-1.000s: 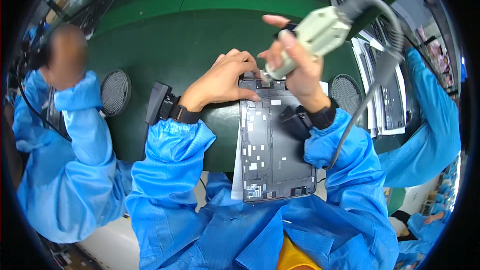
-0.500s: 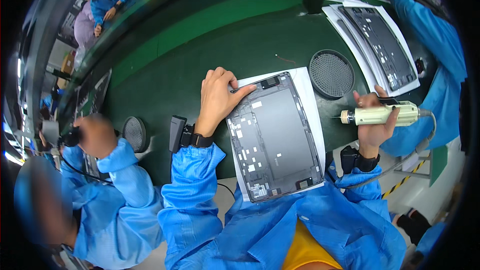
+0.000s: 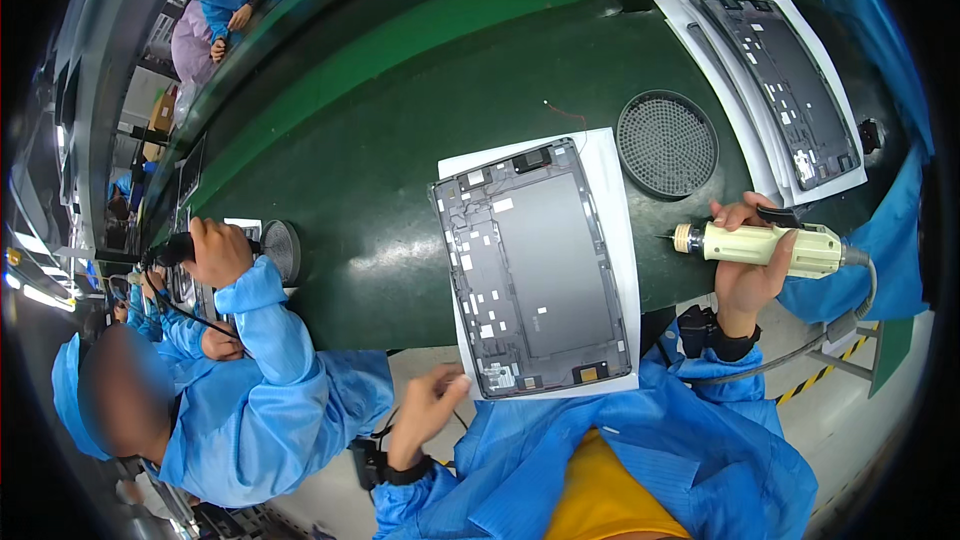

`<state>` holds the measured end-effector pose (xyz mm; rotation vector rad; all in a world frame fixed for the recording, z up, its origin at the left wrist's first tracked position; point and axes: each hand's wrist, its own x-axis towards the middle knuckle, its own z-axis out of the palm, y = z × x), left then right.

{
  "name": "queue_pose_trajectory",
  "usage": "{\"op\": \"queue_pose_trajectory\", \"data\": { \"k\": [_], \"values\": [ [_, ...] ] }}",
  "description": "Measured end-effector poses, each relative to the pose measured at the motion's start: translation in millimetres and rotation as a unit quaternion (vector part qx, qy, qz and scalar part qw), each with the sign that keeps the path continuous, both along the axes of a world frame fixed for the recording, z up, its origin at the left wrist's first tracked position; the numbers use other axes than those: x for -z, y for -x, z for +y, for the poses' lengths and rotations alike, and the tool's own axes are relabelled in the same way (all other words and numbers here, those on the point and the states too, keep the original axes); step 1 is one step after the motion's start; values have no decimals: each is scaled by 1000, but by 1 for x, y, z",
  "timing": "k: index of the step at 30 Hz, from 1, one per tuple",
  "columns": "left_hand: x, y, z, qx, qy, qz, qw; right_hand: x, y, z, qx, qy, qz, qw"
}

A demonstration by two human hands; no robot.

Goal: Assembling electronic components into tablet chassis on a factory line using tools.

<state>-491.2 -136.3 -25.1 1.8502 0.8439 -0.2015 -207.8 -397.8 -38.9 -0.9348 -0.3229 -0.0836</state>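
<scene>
A dark grey tablet housing [image 3: 545, 270] with small white pads and dark parts along its edges lies on a white paper sheet [image 3: 612, 190]. My left hand [image 3: 428, 408] is beside the lower left corner of the housing, its fingers loosely bent and apart with nothing visible in them. Whether its fingertips touch the paper's edge, I cannot tell. Right of the housing, my right hand [image 3: 745, 285] is wrapped round a cream electric screwdriver [image 3: 770, 248]. The tool lies sideways, its thin bit pointing left toward the housing, apart from it.
A round black gridded tray [image 3: 667, 145] stands beyond the screwdriver. More housings [image 3: 785, 90] rest on paper at the far right, near a blue sleeve [image 3: 880, 50]. A thin red wire [image 3: 566, 112] lies on the green table [image 3: 400, 200]. At left a co-worker's hand [image 3: 220, 252] grips a dark tool.
My left hand has let go of the housing's upper left edge and moved down to its lower left corner. My right hand still holds the screwdriver in nearly the same place.
</scene>
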Motion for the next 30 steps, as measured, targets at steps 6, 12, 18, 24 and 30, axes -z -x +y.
{"op": "queue_pose_trajectory", "data": {
  "k": [6, 12, 18, 24, 30],
  "values": [
    [6, -28, -56, -249, 275, -173, 912, 0, 1, 0, -15, 5, -5, 1000],
    [-41, -44, -39, -247, 234, -228, 912, 2, 2, -6, -7, 15, -24, 1000],
    [-65, -59, -26, -239, 280, -265, 891, 2, 4, -5, 9, 10, -8, 1000],
    [-81, -63, -17, -263, 296, -258, 881, 3, 2, -5, 10, 10, -14, 1000],
    [-91, -66, -9, -318, 322, -265, 852, 3, 3, -4, 8, 12, -9, 1000]
  ]
}}
